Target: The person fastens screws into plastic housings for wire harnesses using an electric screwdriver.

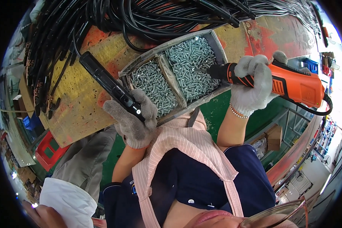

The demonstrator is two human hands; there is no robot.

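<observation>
My left hand [135,119], in a grey knit glove, is closed around a long black plastic housing [108,83] with a cable at its far end. A small bright round spot shows at the housing's near end; I cannot tell if it is a screw head. My right hand [254,81], also gloved, grips an orange and black electric screwdriver [298,83]. Its bit points left, over the right compartment of a divided box [171,79]. Both compartments hold many small silvery screws [190,62]; whether the bit touches any is unclear.
Black cables [148,19] are heaped across the back and left of the worn yellow and red table [74,97]. At the left are a person's grey trousers [83,157] and a red plastic piece [47,152]. A metal rack with a cardboard box [274,136] stands to the right.
</observation>
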